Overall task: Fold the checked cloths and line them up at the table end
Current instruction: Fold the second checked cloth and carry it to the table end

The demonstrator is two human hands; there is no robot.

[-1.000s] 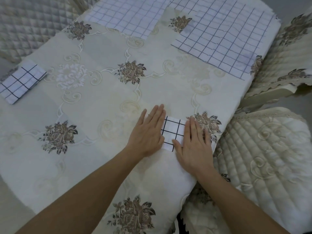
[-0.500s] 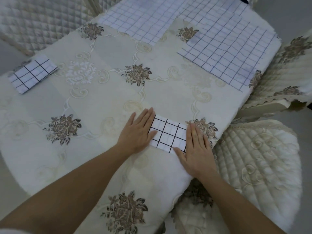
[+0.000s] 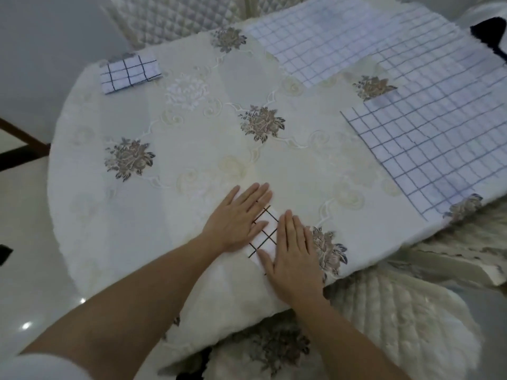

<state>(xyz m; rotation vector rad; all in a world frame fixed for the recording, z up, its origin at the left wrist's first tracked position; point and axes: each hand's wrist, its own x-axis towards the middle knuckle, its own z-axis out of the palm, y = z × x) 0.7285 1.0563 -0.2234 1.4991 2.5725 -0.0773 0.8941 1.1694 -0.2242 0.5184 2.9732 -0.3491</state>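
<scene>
At six o'clock on the worktop (image 3: pixel 170 215), close to the edge nearest you, the small folded checked cloth (image 3: pixel 265 232) lies under both palms. In the head view your left grip (image 3: pixel 238 218) rests flat on the cloth's nine o'clock side, fingers straight and together, clutching nothing. Your right grip (image 3: pixel 295 252) lies just as flat on the three o'clock side, also released, with its thumb along the cloth's near edge. Only a narrow strip of black check shows between them.

To finish this fold well, I judge you should press down evenly and sweep the palms apart, left toward nine and right toward three, so the layers flatten without skewing. Check that the edges stack squarely before you lift off, because the cloth looks thick and may spring open.

Another folded cloth (image 3: pixel 129 72) sits at ten o'clock, well apart, by the worktop's far left end; that looks like the line to join. One spread cloth (image 3: pixel 315 42) lies at twelve o'clock and a second spread cloth (image 3: pixel 428 133) at two o'clock, neither yet folded. A quilted chair (image 3: pixel 397 311) stands at four o'clock.
</scene>
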